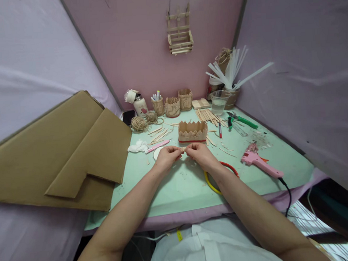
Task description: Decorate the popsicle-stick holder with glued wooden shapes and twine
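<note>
My left hand (167, 156) and my right hand (202, 154) meet over the middle of the table. Thumb and fingers of both are pinched on a small pale wooden piece (183, 149), mostly hidden by the fingertips. Just beyond them stands a small box (193, 134) with a zigzag top edge and a red band round its base. Beside my left hand lie a white disc (157, 153), partly covered, and a pink pen-like tool (157, 146). A red and yellow ring (211, 185) rests partly under my right forearm.
On the right lie a pink hot glue gun (261, 161), green-handled pliers (246, 121) and a marker (220, 130). Wooden sticks (210, 116), twine (139, 124) and a clear water cup (219, 104) are farther back. Large cardboard (59, 154) leans at the left.
</note>
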`<state>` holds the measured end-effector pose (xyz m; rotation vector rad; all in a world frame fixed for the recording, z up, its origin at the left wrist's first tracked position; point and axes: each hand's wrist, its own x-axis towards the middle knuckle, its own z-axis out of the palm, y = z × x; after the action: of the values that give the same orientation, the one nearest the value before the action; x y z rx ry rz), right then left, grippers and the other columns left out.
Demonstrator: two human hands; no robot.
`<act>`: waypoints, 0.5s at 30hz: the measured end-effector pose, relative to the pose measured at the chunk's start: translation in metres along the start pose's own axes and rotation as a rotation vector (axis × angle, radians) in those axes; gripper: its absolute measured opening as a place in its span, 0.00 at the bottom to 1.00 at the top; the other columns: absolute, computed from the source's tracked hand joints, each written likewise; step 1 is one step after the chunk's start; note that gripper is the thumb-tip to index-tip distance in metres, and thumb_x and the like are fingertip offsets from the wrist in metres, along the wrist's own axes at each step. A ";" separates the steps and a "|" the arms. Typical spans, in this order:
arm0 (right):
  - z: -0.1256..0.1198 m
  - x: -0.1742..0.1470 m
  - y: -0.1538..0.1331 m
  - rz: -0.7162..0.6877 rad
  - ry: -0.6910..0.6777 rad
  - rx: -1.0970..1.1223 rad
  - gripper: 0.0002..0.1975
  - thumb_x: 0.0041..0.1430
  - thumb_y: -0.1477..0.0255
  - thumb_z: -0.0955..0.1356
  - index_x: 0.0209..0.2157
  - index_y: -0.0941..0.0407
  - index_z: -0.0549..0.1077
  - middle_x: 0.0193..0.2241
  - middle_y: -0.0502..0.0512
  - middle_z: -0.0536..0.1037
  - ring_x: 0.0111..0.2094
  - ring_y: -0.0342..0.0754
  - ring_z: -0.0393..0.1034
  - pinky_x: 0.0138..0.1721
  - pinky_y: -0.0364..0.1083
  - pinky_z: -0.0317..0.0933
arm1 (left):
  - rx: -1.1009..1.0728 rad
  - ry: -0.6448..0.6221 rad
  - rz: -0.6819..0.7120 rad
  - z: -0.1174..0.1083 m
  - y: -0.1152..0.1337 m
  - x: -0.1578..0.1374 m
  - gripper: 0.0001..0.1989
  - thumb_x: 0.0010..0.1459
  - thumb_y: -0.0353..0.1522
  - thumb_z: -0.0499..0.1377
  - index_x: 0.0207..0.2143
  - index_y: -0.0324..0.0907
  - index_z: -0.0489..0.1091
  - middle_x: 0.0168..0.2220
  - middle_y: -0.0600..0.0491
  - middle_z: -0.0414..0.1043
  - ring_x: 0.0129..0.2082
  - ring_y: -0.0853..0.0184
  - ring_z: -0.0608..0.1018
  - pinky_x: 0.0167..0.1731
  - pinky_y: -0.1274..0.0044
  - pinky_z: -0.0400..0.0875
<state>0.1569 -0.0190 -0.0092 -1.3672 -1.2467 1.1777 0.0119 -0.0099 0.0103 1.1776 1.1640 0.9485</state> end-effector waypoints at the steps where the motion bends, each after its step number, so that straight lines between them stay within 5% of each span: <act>1: 0.000 0.000 0.000 -0.001 0.003 -0.002 0.07 0.44 0.66 0.66 0.21 0.56 0.68 0.16 0.45 0.64 0.18 0.40 0.54 0.20 0.41 0.47 | 0.001 0.002 0.001 0.000 0.000 0.000 0.15 0.38 0.41 0.68 0.21 0.38 0.72 0.19 0.53 0.67 0.19 0.75 0.64 0.22 0.79 0.55; 15: 0.001 -0.001 -0.002 -0.007 0.006 -0.018 0.07 0.43 0.67 0.66 0.21 0.56 0.67 0.17 0.45 0.65 0.20 0.40 0.56 0.21 0.41 0.49 | 0.001 -0.001 -0.016 0.000 -0.001 0.000 0.15 0.37 0.41 0.68 0.21 0.38 0.72 0.18 0.55 0.66 0.19 0.75 0.63 0.21 0.79 0.54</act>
<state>0.1556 -0.0196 -0.0073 -1.3780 -1.2596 1.1589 0.0119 -0.0097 0.0092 1.1681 1.1720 0.9353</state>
